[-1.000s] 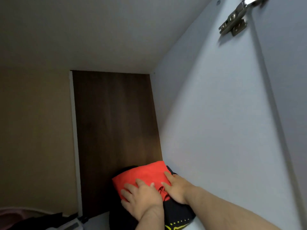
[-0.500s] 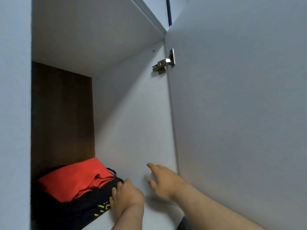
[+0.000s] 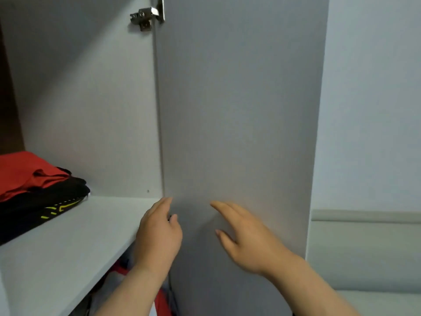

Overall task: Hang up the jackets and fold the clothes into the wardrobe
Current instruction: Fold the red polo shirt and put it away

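Note:
A folded red garment (image 3: 25,173) lies on top of a folded black garment with yellow markings (image 3: 43,208) at the left of the white wardrobe shelf (image 3: 75,238). My left hand (image 3: 158,236) hovers at the shelf's front right corner, fingers loosely apart, holding nothing. My right hand (image 3: 246,236) is spread in front of the open grey wardrobe door (image 3: 239,99), also holding nothing. Both hands are well to the right of the clothes pile.
A metal hinge (image 3: 147,15) joins the door to the wardrobe's side panel at the top. Below the shelf, red and pale clothing (image 3: 159,302) shows partly. A pale wall with a grey band (image 3: 364,216) lies to the right.
Both hands have left the red garment and drawn back out of the wardrobe to the right. My view has swung right, toward the door.

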`<action>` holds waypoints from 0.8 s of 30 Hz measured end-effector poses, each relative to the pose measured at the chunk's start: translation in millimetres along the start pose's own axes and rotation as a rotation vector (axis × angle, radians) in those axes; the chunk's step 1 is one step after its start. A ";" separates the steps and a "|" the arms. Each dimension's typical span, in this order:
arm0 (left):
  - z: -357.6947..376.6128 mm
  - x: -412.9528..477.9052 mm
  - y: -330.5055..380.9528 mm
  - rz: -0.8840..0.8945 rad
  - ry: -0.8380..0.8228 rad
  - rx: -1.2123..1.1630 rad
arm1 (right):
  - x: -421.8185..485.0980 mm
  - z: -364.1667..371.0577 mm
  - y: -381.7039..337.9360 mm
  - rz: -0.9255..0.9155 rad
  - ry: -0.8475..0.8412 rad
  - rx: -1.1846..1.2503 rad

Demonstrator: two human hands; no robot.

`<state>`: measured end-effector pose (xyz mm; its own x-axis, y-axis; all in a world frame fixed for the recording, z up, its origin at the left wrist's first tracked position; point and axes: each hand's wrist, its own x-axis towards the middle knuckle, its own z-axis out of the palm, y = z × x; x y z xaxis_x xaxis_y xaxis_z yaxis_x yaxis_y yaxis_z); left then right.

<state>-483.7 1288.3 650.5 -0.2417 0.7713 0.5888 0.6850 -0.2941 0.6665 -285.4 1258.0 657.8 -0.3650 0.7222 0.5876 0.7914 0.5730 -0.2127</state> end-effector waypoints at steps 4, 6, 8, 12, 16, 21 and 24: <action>1.2 -55.9 -6.0 0.288 -0.264 0.157 | -72.6 -16.5 4.1 0.062 0.007 -0.022; 8.5 -77.5 -0.5 0.431 -0.385 0.197 | -97.6 -21.8 4.9 0.086 0.028 -0.058; 16.0 -92.4 9.6 0.545 -0.467 0.202 | -115.5 -24.6 5.3 0.113 0.016 -0.058; 39.6 -110.2 30.5 0.624 -0.518 0.124 | -142.9 -23.7 12.4 0.156 0.006 -0.061; 52.4 -129.8 39.2 0.647 -0.541 0.055 | -176.1 -24.2 5.7 0.278 0.001 -0.128; 69.6 -167.9 46.7 0.491 -0.656 -0.019 | -231.2 -34.7 -10.7 0.549 -0.007 -0.275; 83.6 -199.5 52.4 0.495 -0.786 0.019 | -269.6 -39.1 -22.1 0.731 -0.001 -0.334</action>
<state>-342.1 1166.2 529.8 0.6115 0.7235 0.3204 0.5986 -0.6878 0.4108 -185.3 1035.5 534.6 0.3024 0.8702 0.3889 0.9351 -0.1916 -0.2982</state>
